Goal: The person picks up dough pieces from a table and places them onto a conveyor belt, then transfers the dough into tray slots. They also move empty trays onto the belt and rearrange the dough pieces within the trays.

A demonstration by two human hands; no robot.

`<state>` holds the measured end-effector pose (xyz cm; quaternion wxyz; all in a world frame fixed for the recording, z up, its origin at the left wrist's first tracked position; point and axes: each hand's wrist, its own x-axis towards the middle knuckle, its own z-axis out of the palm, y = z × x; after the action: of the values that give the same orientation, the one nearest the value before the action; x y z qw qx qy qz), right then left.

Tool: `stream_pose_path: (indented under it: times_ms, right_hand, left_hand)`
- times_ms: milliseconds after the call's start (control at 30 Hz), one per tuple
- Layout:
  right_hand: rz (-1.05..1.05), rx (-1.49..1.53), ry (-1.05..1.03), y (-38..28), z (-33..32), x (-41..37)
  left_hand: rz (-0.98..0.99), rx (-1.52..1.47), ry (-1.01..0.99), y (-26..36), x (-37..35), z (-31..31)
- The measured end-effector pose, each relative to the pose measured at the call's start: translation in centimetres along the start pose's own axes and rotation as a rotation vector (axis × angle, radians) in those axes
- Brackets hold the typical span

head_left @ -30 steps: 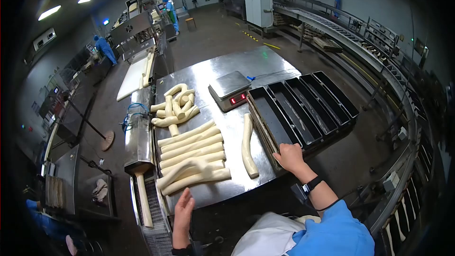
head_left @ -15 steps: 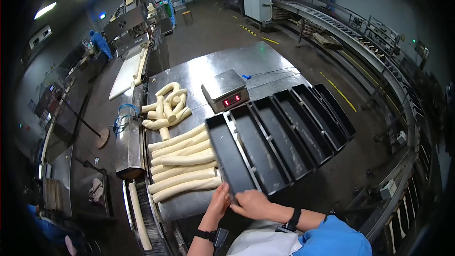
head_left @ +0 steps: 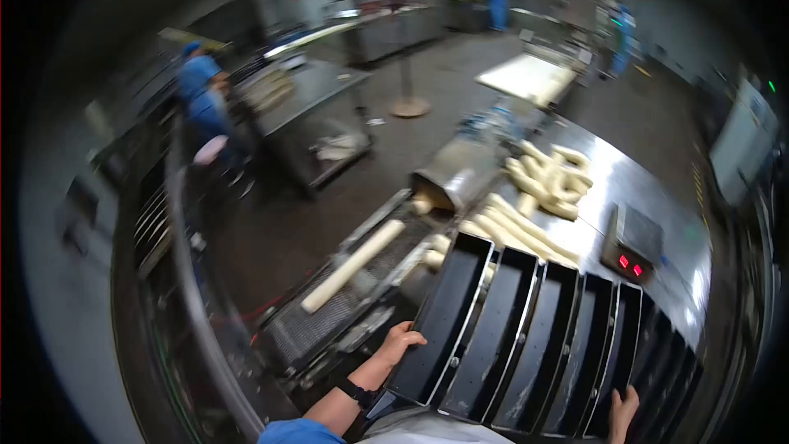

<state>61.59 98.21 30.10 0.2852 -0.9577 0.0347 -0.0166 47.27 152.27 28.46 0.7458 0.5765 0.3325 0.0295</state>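
Observation:
A strapped set of long black loaf pans (head_left: 511,337) is held in front of my body, its several troughs bare inside. My left hand (head_left: 400,344) grips its left side, thumb over the rim. On its right end wall, my right hand (head_left: 625,411) is closed, with part of the hand hidden at the frame's bottom. Beyond the pans' far end, long pale dough rolls (head_left: 530,230) lie side by side on the metal table, partly covered by the pans. Behind them is a heap of twisted dough pieces (head_left: 549,179).
A dough roll (head_left: 352,267) lies on the mesh conveyor (head_left: 308,337) to the left. More black pans (head_left: 670,349) are at my right. A scale (head_left: 637,234) with red digits stands on the metal table (head_left: 604,144). A co-worker in blue (head_left: 204,90) is at the far left.
My view has swung left. My hands, close together at a pan corner before, are now apart on opposite sides of a pan set, which sits nearer my body and the conveyor.

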Motion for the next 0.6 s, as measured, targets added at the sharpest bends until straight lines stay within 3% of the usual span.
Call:
stream_pose_path:
  times_ms: [33, 100, 133, 167, 300, 333, 367, 433, 467, 500, 533, 567, 600]
  right_hand:
    - [-0.147, 0.152, 0.081, -1.4, 1.8, 0.7]
    - [-0.310, -0.139, -0.059, -3.8, 3.2, 3.3]
    - [-0.248, 0.299, -0.136, -4.9, 5.9, 4.6]
    - [-0.369, 0.222, -0.069, -9.0, 7.1, 4.6]
    - [-0.474, 0.044, -0.537, -24.8, 12.5, 4.1]
    - [-0.643, 0.085, -0.476, -27.7, 15.1, 2.9]
    - [-0.936, 0.224, -0.339, -30.5, 18.6, 1.5]
    - [-1.027, 0.231, -0.657, -39.7, 20.3, -4.3]
    - [-1.168, 0.376, -0.733, -42.7, 22.9, -7.1]
    - [-1.306, 0.138, -0.754, -45.9, 24.7, -9.6]
    - [-1.413, 0.176, -0.830, -49.1, 26.4, -13.4]
    - [-1.509, 0.209, -0.905, -52.0, 27.8, -17.9]
    - [-1.590, 0.121, -0.953, -54.7, 28.1, -22.5]
  left_hand:
    - [0.016, 0.005, 0.076, -0.1, -1.5, -1.6]
    - [0.039, -0.048, 0.195, -1.4, -4.5, -5.7]
    - [0.049, -0.099, 0.261, -1.6, -7.0, -7.3]
    - [0.059, -0.153, 0.321, -2.1, -9.4, -9.1]
    - [0.114, -0.306, 0.649, -6.1, -22.0, -15.8]
    - [0.251, -0.206, 0.785, -5.9, -26.5, -15.0]
    - [0.288, -0.173, 0.896, -8.2, -30.3, -15.7]
    - [0.344, -0.013, 1.147, -14.6, -37.5, -15.5]
    - [0.330, -0.010, 1.254, -18.1, -40.6, -15.5]
    - [0.155, -0.486, 1.156, -23.7, -43.9, -17.5]
    - [0.265, 0.060, 1.305, -24.7, -47.3, -15.3]
    - [0.250, 0.030, 1.371, -23.4, -50.1, -11.5]
    - [0.116, 0.344, 1.545, -20.4, -52.6, -6.8]
